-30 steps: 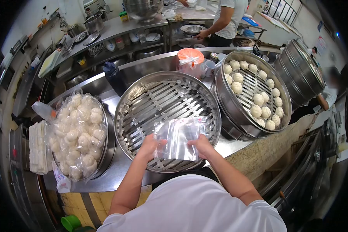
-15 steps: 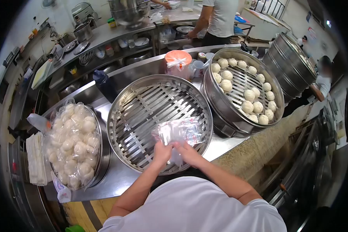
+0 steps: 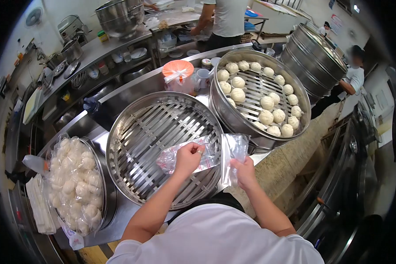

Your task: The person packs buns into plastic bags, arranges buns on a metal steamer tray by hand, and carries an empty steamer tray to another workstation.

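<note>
My left hand [image 3: 189,159], a ring on one finger, is closed in a pinch at a clear plastic packet [image 3: 168,159] with red print. That packet lies over the slatted base of a round metal steamer tray [image 3: 112,152]. To the right, my right hand [image 3: 243,173] grips a clear plastic bag [image 3: 234,152], held up by the tray's right rim. A second steamer tray [image 3: 304,125], with several pleated buns [image 3: 266,116] around its slats, stands just beyond. On my left, many buns [image 3: 75,185] sit under clear plastic in another round container.
Folded white cloths [image 3: 38,204] lie at the far left. Behind the trays stand an orange-topped tub [image 3: 178,68] and a mug [image 3: 202,78]. Stacked steamers [image 3: 312,61] rise at the back right. One person [image 3: 226,22] stands across the counter, another [image 3: 353,79] at the right.
My hands have moved apart. The right has drawn a clear bag to the right, away from the printed packet, which stays with my left hand. The view has shifted slightly right.
</note>
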{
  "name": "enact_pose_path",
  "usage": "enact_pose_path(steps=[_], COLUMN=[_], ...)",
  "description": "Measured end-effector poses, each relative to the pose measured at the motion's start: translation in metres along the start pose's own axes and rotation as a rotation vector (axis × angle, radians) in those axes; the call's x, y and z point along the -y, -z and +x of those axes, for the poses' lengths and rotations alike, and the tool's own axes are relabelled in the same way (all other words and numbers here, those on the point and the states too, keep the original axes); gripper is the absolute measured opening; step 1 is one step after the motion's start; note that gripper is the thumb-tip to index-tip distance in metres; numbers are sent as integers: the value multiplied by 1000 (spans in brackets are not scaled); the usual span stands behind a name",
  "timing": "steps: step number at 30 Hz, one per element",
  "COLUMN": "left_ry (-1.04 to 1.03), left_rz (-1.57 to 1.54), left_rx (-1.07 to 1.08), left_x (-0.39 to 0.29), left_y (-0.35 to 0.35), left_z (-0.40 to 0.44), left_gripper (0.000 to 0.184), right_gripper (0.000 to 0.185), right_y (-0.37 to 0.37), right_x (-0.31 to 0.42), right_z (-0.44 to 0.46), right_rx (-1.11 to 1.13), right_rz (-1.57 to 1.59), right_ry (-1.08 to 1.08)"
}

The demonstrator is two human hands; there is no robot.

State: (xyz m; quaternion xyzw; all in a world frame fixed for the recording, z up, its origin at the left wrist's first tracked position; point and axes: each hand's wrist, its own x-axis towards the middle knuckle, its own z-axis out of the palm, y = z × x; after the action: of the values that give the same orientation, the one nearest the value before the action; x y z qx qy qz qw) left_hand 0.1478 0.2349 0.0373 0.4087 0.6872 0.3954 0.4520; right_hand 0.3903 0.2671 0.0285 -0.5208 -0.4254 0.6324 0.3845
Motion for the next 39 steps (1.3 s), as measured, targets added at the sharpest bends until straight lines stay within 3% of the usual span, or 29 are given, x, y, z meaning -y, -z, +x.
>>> enact_pose_path(steps=[4,5,8,12,14,19,22,24,26,31,34,39], left_ry=[-159,-292,-172,-119,-13,-46,-30,-37,-62,-65,-60,-235], left_rz=[730,733,639,342,139,-125,-278,-372,-352,-285,-312,-210], left_rx=[-161,-279,-145,-165,-186,-258,-269,-285,-304,-370,-252,-174], left_x=[27,63,79,80,59,59,49,47,48,37,30,14], left_y=[-48,-65,-69,-41,-25,-14,-13,-12,-9,2,4,-7], left_z=[38,54,79,53,26,-12,-26,-32,-36,-47,-56,-83], left_gripper=[58,64,53,28,17,10,7,7,9,12,12,12], right_gripper=[35,36,39,36,31,20,16,15,16,21,20,22], right_y=[26,29,37,37,34,6,-20,-32,-36,-39,-35,-37], right_x=[17,17,22,18,22,42,55,66,62,77,72,59], right_z=[-14,-18,-25,-24,-21,-8,0,-8,-10,-22,-29,-41], right_rx=[-47,-52,-41,-4,65,268,398,476,512,560,629,593], right_rz=[33,29,-29,45,-62,-359,-832,-958,-1118,-987,-1044,-1099], right_ry=[10,-3,-9,-23,-1,134,538,515,506,428,430,384])
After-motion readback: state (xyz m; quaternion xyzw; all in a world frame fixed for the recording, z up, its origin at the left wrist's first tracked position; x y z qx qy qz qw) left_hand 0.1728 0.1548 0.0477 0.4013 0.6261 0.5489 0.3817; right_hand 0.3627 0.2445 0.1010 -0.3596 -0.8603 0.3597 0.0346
